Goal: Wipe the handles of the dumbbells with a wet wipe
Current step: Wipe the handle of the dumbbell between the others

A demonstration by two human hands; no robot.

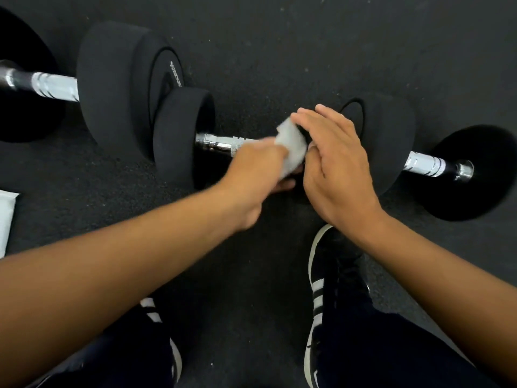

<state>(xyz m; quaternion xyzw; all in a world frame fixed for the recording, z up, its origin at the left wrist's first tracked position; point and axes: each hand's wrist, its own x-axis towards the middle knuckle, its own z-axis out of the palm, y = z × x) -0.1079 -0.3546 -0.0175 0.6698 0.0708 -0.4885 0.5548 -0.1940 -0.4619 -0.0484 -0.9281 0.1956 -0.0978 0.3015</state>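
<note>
Three black dumbbells lie on the dark rubber floor. The middle dumbbell [181,138] has a chrome handle [221,142] that runs to the right under my hands. My left hand [257,175], blurred, grips a crumpled white wet wipe [291,148] around that handle. My right hand [335,166] rests flat with fingers together on the handle's right end and the weight head there, touching the wipe. A larger dumbbell [112,79] lies at the back left with its silver handle [54,86]. A third dumbbell [472,172] lies at the right, handle [428,165] bare.
A white packet [7,219] lies on the floor at the left edge. My two black shoes with white stripes [333,278] stand close below the middle dumbbell. Dark speckled floor [307,51] stretches behind the dumbbells.
</note>
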